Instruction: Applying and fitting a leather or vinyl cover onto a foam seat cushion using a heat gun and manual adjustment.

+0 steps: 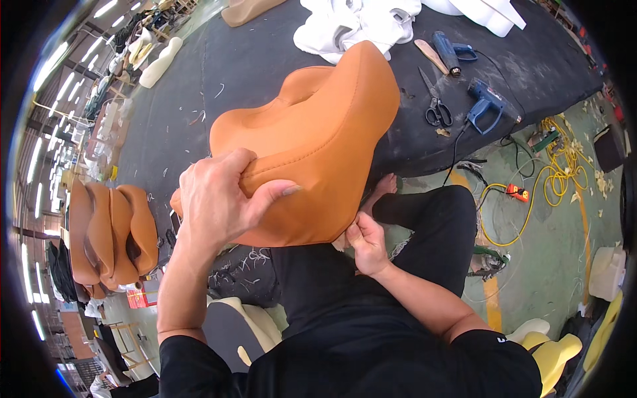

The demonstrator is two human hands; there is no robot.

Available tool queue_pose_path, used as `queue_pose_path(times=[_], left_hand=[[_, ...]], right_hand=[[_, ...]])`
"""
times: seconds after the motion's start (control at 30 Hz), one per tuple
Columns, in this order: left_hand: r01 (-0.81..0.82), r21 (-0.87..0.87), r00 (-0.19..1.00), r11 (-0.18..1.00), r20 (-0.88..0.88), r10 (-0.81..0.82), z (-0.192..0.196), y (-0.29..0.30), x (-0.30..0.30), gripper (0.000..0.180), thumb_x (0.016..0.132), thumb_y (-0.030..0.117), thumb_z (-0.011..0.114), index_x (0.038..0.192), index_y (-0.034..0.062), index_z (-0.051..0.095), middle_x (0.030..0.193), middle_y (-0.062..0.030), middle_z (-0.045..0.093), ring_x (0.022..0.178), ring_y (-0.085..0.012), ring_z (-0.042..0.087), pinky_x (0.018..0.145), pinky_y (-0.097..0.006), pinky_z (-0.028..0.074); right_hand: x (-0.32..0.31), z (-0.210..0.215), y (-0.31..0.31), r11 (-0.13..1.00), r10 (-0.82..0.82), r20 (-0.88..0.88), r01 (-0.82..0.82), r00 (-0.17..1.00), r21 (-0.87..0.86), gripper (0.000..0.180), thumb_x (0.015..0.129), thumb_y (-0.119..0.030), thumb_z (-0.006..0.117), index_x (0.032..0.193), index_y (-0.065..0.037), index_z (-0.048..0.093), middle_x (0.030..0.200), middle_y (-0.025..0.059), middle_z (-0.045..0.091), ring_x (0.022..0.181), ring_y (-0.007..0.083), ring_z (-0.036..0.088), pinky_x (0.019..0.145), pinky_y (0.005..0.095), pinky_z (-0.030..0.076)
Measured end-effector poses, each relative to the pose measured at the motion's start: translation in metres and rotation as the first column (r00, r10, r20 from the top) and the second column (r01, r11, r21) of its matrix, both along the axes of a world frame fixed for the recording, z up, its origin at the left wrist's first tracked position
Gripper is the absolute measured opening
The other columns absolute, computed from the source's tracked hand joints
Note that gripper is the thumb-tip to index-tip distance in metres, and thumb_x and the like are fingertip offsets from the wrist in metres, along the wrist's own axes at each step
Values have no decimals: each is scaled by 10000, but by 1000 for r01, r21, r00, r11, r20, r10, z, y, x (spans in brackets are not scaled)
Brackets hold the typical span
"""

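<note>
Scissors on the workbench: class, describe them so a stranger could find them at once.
Start at the dark workbench behind the orange cushion. To its right lie the scissors, between that cushion and a blue power tool. Their black looped handles and thin metal blades set them apart.

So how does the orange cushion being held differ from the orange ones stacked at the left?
The held cushion is up in both hands: the left hand grips its near edge and the right hand pinches its lower edge. The stacked cushions stand untouched, packed side by side. The held cushion shows its broad contoured face; the stacked cushions mostly show edges. Both share the same orange stitched cover.
</note>
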State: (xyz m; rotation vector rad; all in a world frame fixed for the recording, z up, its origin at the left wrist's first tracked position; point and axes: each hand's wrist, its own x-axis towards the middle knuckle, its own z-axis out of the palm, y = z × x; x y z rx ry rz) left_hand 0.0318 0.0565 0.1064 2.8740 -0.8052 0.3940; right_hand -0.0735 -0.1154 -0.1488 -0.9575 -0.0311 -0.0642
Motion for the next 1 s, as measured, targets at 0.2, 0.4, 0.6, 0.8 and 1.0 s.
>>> queue_pose_path(times=[0.2, 0.4, 0.6, 0.8, 1.0], left_hand=[[17, -6, 998, 1000, 67, -17, -4, 8, 1, 585, 761, 570, 880, 832, 14, 714, 609, -136, 642, 596, -364, 679, 577, -400, 526], [-57, -127, 997, 990, -49, 51, -6, 53, -7, 566, 789, 505, 875, 921, -26, 733, 734, -168, 704, 702, -318, 740, 668, -356, 560], [32, -192, 997, 981, 73, -18, -11, 78, -7, 611, 726, 550, 904, 901, -5, 718, 668, -140, 649, 598, -336, 668, 601, -363, 531], [62, -192, 992, 979, 120, -39, -14, 92, -9, 589, 735, 549, 891, 892, 10, 714, 656, -115, 625, 607, -315, 663, 593, -358, 518], [51, -219, 996, 974, 87, -33, -16, 98, -13, 484, 776, 458, 867, 884, 13, 711, 670, -111, 629, 601, -307, 658, 586, -358, 506]], right_hand=[[-5, -31, -2, 981, -10, -114, -12, 993, -195, 231, 1117, -247, 560, 987, -57, 574, 805, -15, 564, 715, 69, 518, 662, 249, 449], [-7, -60, -15, 937, 28, -136, -74, 990, -342, 237, 1104, -249, 562, 1033, -25, 597, 848, 7, 607, 834, 89, 565, 736, 283, 472], [-8, -44, -27, 831, 75, -44, -87, 996, -550, 259, 1085, -259, 592, 1038, -4, 596, 832, 44, 627, 788, 114, 573, 710, 312, 487], [3, -39, -27, 772, 65, 227, 95, 972, -628, 178, 1048, -152, 605, 996, 15, 638, 766, 117, 638, 672, 233, 642, 634, 358, 502], [30, -37, -38, 846, 103, 156, -4, 982, -533, 200, 1045, -157, 608, 921, -1, 607, 755, 39, 607, 694, 127, 584, 635, 304, 472]])
